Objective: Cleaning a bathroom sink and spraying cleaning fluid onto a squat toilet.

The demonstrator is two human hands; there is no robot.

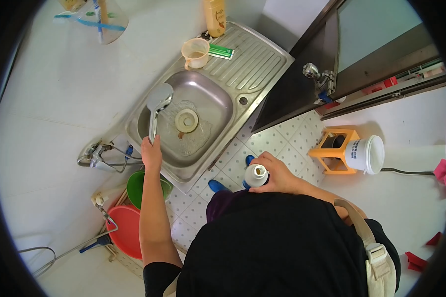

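My left hand (152,153) is closed round the handle of a silver hand shower (154,124). Its round head is over the left side of the steel sink (222,105). A thin sheet of water lies round the pale drain strainer (187,121), with a small brown bit beside it. Close to my body, my right hand (277,174) grips a white bottle (257,175) upright. The bottle's round mouth faces up with no cap on it. It stays outside the basin, above the tiled floor.
A cup (195,53), a green tube or box (221,51) and a yellow bottle (215,17) stand by the ribbed drainboard. Left are a wall tap (98,159), green bucket (135,190) and red basin (125,230). Right are a dark door (295,81), orange stool (336,149) and white bucket (365,154).
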